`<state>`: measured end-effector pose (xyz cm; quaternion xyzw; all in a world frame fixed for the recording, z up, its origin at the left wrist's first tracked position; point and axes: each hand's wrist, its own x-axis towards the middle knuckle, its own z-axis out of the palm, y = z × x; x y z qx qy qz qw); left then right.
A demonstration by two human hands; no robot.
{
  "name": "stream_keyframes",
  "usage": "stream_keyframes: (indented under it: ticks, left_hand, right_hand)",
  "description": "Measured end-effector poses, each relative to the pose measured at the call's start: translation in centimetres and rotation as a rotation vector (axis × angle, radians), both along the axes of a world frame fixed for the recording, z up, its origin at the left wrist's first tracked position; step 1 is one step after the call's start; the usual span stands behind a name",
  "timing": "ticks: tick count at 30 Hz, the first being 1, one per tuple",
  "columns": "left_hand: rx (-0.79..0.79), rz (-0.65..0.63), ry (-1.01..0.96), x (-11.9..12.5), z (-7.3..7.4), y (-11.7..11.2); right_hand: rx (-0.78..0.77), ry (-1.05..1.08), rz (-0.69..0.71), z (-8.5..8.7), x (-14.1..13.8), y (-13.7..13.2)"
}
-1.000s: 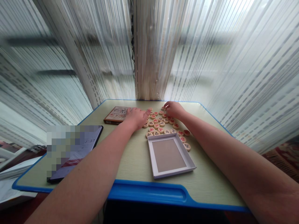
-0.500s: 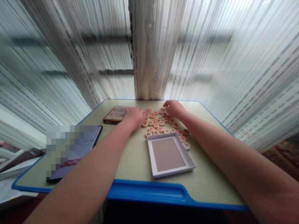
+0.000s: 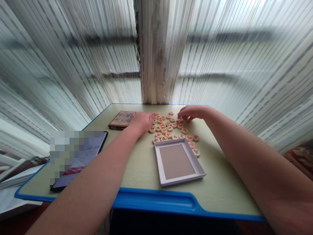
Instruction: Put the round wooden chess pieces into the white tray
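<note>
The pieces [image 3: 168,134] lie on the far half of the table [image 3: 137,163], spread mostly between the two hands, with some running nearer on the right, beside the tray [image 3: 158,166]. The left hand [image 3: 143,122] is at their left edge, over the box's [image 3: 119,121] right end; whether it grips anything, I cannot tell. The right hand [image 3: 192,112], well apart from it, curls its fingers down at their far right edge; its grip cannot be told either.
</note>
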<state>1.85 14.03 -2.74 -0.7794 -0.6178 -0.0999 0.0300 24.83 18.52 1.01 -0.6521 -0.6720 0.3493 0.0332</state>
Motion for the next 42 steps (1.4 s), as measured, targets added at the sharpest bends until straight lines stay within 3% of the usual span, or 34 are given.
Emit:
stream_keyframes:
  ticks: [3, 11, 13, 15, 17, 19, 21, 25, 32, 37, 42]
  left_hand:
    - [0.012, 0.023, 0.017, 0.0, 0.0, 0.0]
    - [0.103, 0.066, 0.011, -0.2, -0.6, 0.5]
    - [0.082, 0.056, 0.014, -0.2, -0.6, 0.5]
    - [0.060, 0.038, 0.017, -0.1, -0.4, 0.4]
    - [0.057, 0.024, 0.006, 0.1, -0.2, 0.3]
    - [0.052, 0.019, -0.001, 0.1, 0.0, 0.2]
    - [0.039, 0.012, 0.001, 0.1, 0.1, 0.1]
    - [0.012, 0.011, 0.027, 0.0, 0.0, 0.2]
    - [0.006, 0.018, 0.037, 0.0, -0.2, 0.3]
    - [0.025, 0.026, 0.051, -0.1, -0.2, 0.4]
    - [0.027, 0.035, 0.057, 0.0, -0.2, 0.3]
  right_hand:
    - [-0.011, 0.016, 0.064, -0.4, 0.6, 0.4]
    - [0.086, -0.098, 0.068, -0.9, 0.3, 0.7]
    - [0.211, -0.112, 0.021, -1.4, -0.3, 0.8]
    - [0.447, -0.143, 0.005, -2.0, -1.4, 0.8]
    - [0.647, -0.115, 0.103, -2.8, -3.0, 0.6]
    - [0.728, -0.118, 0.289, -3.5, -4.7, 0.1]
    - [0.730, -0.138, 0.451, -4.1, -6.1, -0.6]
    - [0.725, -0.175, 0.576, -4.4, -7.2, -1.7]
    - [0.786, -0.304, 0.433, -4.4, -6.1, -1.2]
    - [0.748, -0.312, 0.513, -4.6, -5.1, -0.3]
    - [0.743, -0.292, 0.474, -4.4, -4.4, 0.3]
